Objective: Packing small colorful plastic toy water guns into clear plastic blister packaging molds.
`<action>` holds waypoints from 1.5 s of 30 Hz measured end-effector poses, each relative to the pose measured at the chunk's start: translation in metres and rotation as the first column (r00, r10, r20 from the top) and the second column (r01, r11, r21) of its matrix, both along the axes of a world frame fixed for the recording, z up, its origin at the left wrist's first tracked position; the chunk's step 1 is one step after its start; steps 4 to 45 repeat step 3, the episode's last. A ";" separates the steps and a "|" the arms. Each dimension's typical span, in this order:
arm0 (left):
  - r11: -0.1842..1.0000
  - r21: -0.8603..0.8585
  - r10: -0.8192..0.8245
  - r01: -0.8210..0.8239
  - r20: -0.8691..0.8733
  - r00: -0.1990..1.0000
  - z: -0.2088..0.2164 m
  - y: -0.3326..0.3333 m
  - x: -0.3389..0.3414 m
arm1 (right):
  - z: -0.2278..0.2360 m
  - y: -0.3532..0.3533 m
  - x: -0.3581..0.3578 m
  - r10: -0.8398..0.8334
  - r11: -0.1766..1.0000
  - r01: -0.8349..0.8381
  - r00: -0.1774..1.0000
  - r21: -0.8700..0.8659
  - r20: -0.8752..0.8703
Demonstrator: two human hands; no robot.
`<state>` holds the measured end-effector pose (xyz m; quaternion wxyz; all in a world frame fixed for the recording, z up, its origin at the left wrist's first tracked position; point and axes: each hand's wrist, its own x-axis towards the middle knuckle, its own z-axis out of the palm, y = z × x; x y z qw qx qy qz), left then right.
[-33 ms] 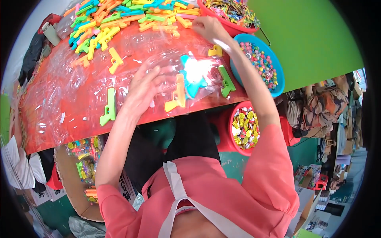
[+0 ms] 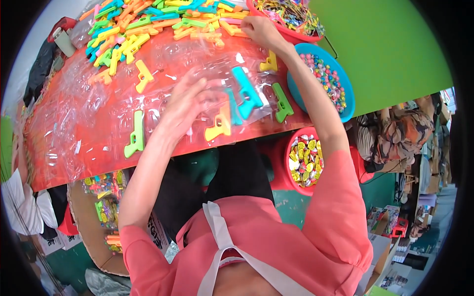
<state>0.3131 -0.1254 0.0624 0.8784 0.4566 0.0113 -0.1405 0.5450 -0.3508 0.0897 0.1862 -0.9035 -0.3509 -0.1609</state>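
My left hand [image 2: 185, 101] hovers over the clear plastic blister packaging [image 2: 163, 96] on the table, fingers stretched out and partly blurred. To its right lie blue toy guns [image 2: 247, 93] under shiny plastic and an orange-yellow toy gun [image 2: 219, 124]. My right hand [image 2: 260, 30] reaches to the far side, fingers curled at the right end of a heap of colourful toy guns [image 2: 148, 24]; what is in its fingertips is hidden. Below that arm are a yellow toy gun [image 2: 269, 61] and a green toy gun [image 2: 282, 102]. Another green toy gun [image 2: 136, 133] lies left of my left forearm.
On the right stand a blue basin of beads [image 2: 291, 81] and a red basin of thin colourful trinkets [image 2: 296, 37]. A red tub of yellow, foil-like pieces [image 2: 289, 163] sits below the red table's edge [image 2: 74, 172]. A cardboard box [image 2: 89, 241] holds packed toys at lower left.
My right hand has moved slightly left at the heap. The bright glare over the blue toy guns is gone, so they show more clearly. My left hand has barely shifted.
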 end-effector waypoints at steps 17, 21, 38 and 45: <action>0.993 -0.051 -0.106 0.107 0.025 0.994 -0.009 -0.026 0.051 | -0.016 0.018 0.060 -0.058 0.987 0.078 0.989 -0.144 0.138; 0.993 -0.051 -0.106 0.107 0.025 0.994 -0.009 -0.026 0.051 | -0.016 0.018 0.060 -0.058 0.987 0.078 0.989 -0.144 0.138; 0.993 -0.051 -0.106 0.107 0.025 0.994 -0.009 -0.026 0.051 | -0.016 0.018 0.060 -0.058 0.987 0.078 0.989 -0.144 0.138; 0.993 -0.051 -0.106 0.107 0.025 0.994 -0.009 -0.026 0.051 | -0.016 0.018 0.060 -0.058 0.987 0.078 0.989 -0.144 0.138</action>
